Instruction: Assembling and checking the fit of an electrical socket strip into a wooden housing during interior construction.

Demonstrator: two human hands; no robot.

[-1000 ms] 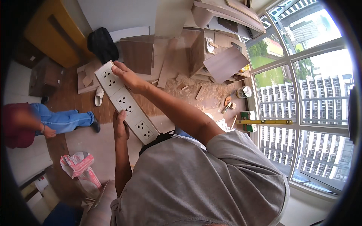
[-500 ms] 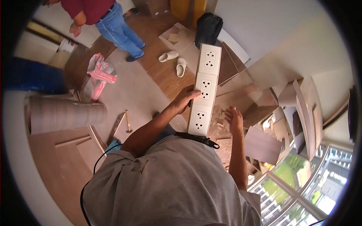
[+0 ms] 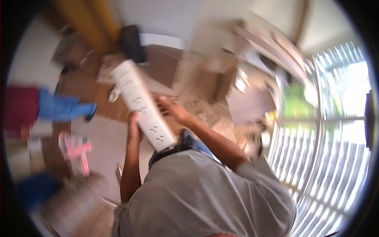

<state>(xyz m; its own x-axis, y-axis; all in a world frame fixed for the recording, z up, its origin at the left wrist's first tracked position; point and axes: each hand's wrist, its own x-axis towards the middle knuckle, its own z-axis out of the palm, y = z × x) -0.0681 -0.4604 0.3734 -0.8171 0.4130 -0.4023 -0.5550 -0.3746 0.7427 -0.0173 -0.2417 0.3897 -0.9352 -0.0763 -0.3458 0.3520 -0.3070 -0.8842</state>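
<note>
A long white power strip (image 3: 145, 112) with several socket outlets on its face slants in front of my body, its lower end by my waist. My left hand (image 3: 135, 125) grips its left edge, the thumb lying up against the outlet face and the other fingers hidden behind. My right hand (image 3: 175, 110) is at the strip's right edge with its fingers stretched out and apart. Blur hides whether the fingertips touch the strip.
Another person in blue jeans (image 3: 59, 106) stands at far left. Pink-and-white plastic bag (image 3: 75, 148) and a rolled sheet (image 3: 75, 201) lie on the left. Ahead are a black bag (image 3: 131, 43) and wooden boards (image 3: 160, 65). A brown panel (image 3: 250, 104) leans right, by bright windows (image 3: 335, 130).
My view has swung right, toward the windows. The power strip now tilts to the left at its top. My right hand has come in from apart to the strip's right edge.
</note>
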